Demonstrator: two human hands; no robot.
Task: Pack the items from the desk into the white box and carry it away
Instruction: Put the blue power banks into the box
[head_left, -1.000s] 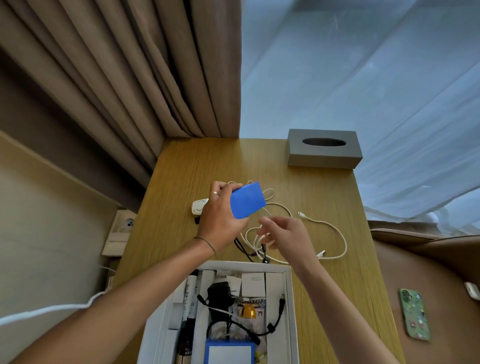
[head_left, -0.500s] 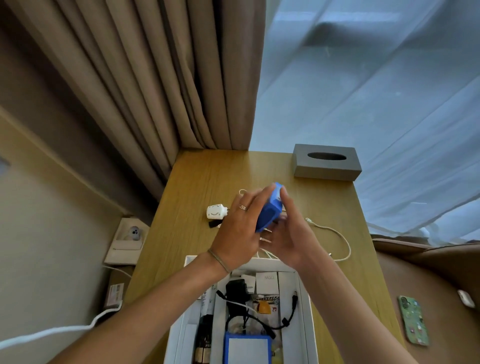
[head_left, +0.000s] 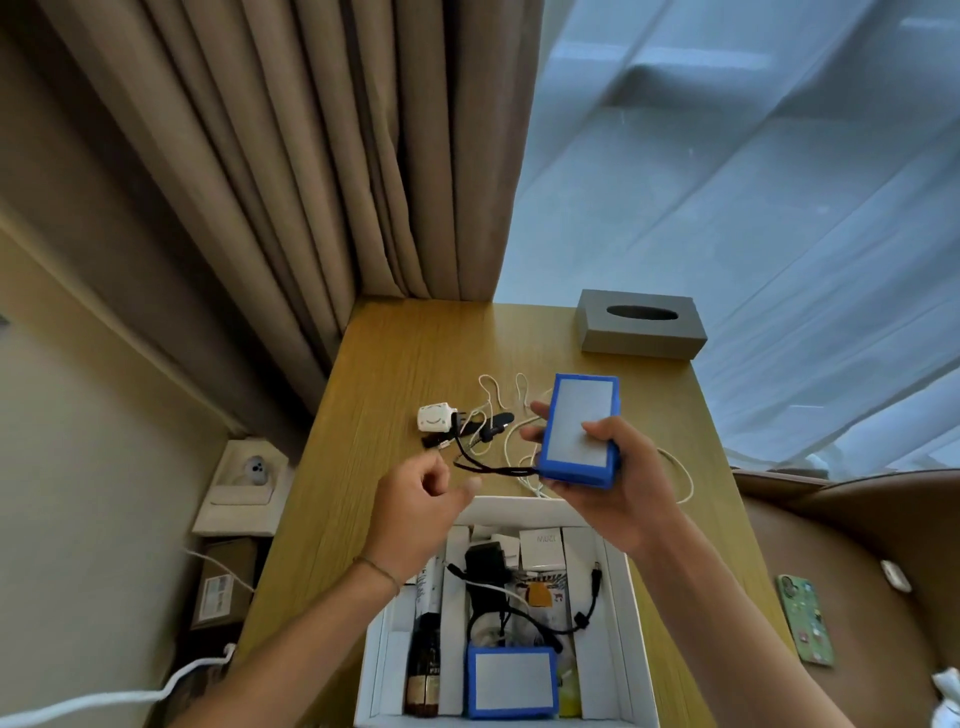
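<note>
1. Right hand (head_left: 618, 483) grips a blue-cased device (head_left: 581, 431) with a grey face, thumb across the face and fingers curled round its underside. The device is held above the worktop (head_left: 384, 374), over the cables, just beyond the far edge of the white box (head_left: 636, 623).
2. Half a second ago both hands met around this device, seen edge-on; a second ago the left hand alone held it. It now sits in the right hand only, grey face upward.
3. Left hand (head_left: 415, 512) has come away from the device. It holds nothing, fingers loosely curled, index partly extended, above the far left corner of the white box.
4. A black cable (head_left: 470, 457) runs from the near left corner of the blue-cased device toward a white plug adapter (head_left: 434, 417) lying on the worktop to the left.
5. White cables (head_left: 506, 410) lie in loops on the worktop beneath and beyond the right hand.
6. The white box lies open at the near edge of the worktop. Inside: a second blue-cased device (head_left: 511, 682) at the near end, a black charger (head_left: 485, 564), black leads, a dark bottle (head_left: 423, 660) at left, small white cartons at the far end.
7. A grey tissue box (head_left: 643, 325) stands at the far right corner of the worktop.
8. A phone in a green case (head_left: 805, 621) lies on the brown seat to the right.
</note>
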